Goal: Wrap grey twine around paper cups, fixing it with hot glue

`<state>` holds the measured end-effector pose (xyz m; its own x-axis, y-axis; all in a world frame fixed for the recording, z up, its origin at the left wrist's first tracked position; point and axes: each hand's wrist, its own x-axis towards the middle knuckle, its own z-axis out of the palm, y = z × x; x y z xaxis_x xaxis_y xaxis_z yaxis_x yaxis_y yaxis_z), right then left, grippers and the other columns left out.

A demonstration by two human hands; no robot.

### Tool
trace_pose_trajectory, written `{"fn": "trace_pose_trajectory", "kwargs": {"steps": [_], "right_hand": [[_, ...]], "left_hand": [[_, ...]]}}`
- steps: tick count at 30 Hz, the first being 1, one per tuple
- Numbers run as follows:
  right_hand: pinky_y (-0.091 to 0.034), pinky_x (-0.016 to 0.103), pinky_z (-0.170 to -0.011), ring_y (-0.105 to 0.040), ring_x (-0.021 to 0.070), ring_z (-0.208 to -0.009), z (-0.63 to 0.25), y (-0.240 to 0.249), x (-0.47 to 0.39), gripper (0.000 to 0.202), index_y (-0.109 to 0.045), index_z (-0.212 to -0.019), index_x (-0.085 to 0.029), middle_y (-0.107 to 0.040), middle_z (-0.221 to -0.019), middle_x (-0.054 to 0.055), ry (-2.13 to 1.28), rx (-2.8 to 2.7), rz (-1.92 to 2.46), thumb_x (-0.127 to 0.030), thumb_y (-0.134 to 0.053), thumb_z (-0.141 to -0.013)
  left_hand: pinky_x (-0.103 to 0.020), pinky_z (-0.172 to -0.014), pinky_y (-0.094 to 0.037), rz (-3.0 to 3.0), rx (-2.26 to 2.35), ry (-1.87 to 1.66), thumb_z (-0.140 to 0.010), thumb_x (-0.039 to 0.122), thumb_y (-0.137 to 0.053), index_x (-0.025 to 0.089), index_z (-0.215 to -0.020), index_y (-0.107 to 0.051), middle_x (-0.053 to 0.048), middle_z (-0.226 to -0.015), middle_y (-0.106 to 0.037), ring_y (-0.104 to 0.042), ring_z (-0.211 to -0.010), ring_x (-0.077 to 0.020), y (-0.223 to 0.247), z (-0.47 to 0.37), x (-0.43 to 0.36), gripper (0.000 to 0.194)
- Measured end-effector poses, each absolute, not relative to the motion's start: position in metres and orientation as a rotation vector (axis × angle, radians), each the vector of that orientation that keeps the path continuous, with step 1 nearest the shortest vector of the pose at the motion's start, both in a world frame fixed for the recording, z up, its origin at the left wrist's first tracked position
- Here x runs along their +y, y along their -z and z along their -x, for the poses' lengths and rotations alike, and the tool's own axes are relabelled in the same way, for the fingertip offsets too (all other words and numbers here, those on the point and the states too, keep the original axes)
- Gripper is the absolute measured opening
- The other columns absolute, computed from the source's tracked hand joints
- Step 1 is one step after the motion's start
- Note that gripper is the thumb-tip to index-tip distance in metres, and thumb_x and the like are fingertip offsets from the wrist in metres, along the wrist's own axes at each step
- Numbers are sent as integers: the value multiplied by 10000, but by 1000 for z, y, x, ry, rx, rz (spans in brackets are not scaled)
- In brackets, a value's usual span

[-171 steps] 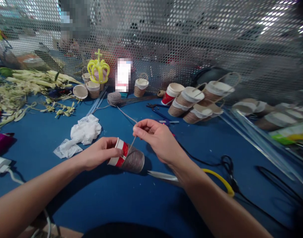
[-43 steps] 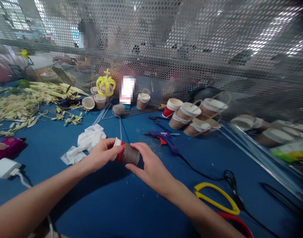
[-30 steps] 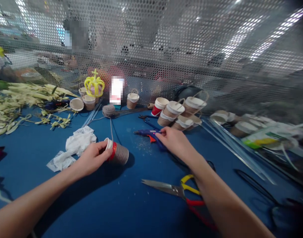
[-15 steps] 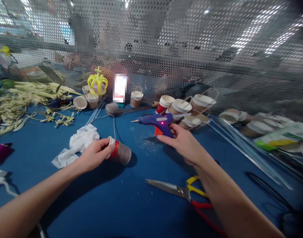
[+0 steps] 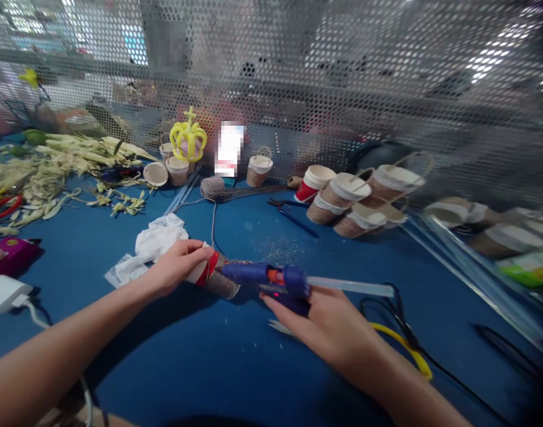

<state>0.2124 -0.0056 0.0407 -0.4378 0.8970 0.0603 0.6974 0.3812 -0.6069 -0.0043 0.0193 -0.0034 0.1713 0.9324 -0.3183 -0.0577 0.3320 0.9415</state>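
Note:
My left hand (image 5: 182,264) grips the rim end of a paper cup (image 5: 222,286) lying tilted on its side, red and white near the rim, with grey-brown twine wound round the rest. In my right hand (image 5: 316,320) is a blue glue gun (image 5: 271,277) with a lit red light and a clear glue stick (image 5: 351,286) jutting from its back. The gun's nozzle end is over the cup's side; whether the tip touches is hidden. A strand of twine (image 5: 214,222) runs from the cup back to a twine ball (image 5: 212,187). Crumpled white lace fabric (image 5: 158,240) lies beside my left hand.
Scissors with a yellow handle (image 5: 405,344) lie partly under my right forearm. Blue-handled pliers (image 5: 293,218) and several twine-wrapped cups (image 5: 349,190) stand behind. Glue sticks (image 5: 471,273) lie at right, dried husks (image 5: 76,154) at left. A perforated metal screen (image 5: 280,77) closes the back.
My right hand has brought the glue gun down and left to the cup, turning it so the glue stick shows. My left hand keeps hold of the cup. The view has shifted slightly.

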Motion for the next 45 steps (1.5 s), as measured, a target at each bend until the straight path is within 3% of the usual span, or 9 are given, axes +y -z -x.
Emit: {"fn": "trace_pose_trajectory", "kwargs": {"steps": [11,21,33,37,45], "right_hand": [[-443,286,-564,-599,185,-621,-216,-29,-9,60,-523,-815,-223,-627,-711,24,-487,-2446,1249,-255,-477,-794],[-431,280,-521,-595,179,-606,-212,-40,-14,75,-504,-817,-231,-634,-710,18,-502,-2492,1237,-212,-434,-801],[-479,286,-587,-614,201,-628,-215,-37,-10,151,-573,-823,-178,-625,-673,58,-341,-2502,1259,-229,-436,-788],[-479,275,-545,-599,187,-555,-213,-40,-9,183,-596,-829,-168,-623,-628,46,-434,-2461,1287,-237,-438,-769],[-481,281,-562,-628,200,-605,-213,-41,-6,185,-620,-794,-168,-668,-670,57,-487,-2453,1334,-251,-457,-768]], "left_hand": [[-206,-502,-395,-980,1160,-903,-683,331,-599,127,-652,-623,-14,-586,-625,-524,-498,-99,4,1,16,207],[-197,-470,-385,-938,1195,-904,-657,315,-613,125,-618,-606,-6,-550,-607,-521,-468,-91,2,0,17,194],[-202,-510,-371,-1036,1192,-861,-686,333,-566,109,-667,-597,-5,-603,-590,-493,-506,-83,4,0,17,227],[-198,-496,-341,-1107,1170,-861,-719,356,-534,114,-679,-587,12,-581,-553,-451,-492,-75,6,1,16,251],[-187,-495,-317,-1279,1120,-869,-761,371,-482,114,-698,-575,23,-590,-522,-410,-508,-70,4,3,15,281]]}}
